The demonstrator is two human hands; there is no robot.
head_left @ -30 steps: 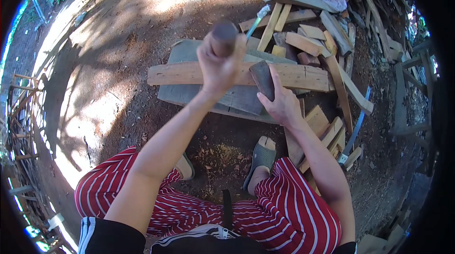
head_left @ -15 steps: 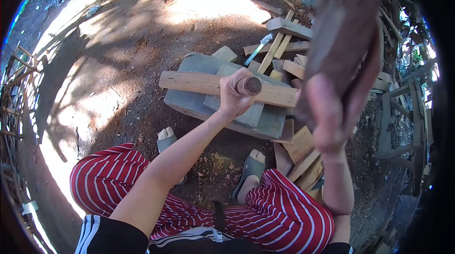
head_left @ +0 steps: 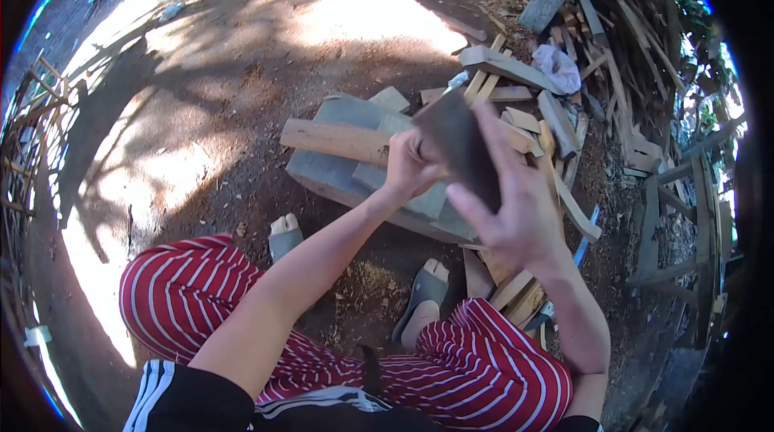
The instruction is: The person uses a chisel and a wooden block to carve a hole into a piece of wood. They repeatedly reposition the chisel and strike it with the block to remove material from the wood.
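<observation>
My left hand (head_left: 408, 167) is wrapped round the upright handle of a chisel; its blade is hidden below the fist. The fist rests over a long squared wooden beam (head_left: 334, 140), which lies across grey boards (head_left: 339, 113) on a low block. My right hand (head_left: 520, 218) grips a dark wooden block (head_left: 461, 141), blurred by motion. Its near end overlaps the top of the chisel handle in this view, covering most of it.
Offcuts (head_left: 556, 121) lie heaped to the right of the beam, with a whitish cloth or bag (head_left: 556, 67) among them. A larger woodpile (head_left: 621, 53) and a wooden frame (head_left: 681, 222) stand at the right. My sandalled feet (head_left: 423, 295) are close to the boards.
The wooden block in my right hand has swung down and left, from high at the right to the chisel handle. My left hand stays at the beam.
</observation>
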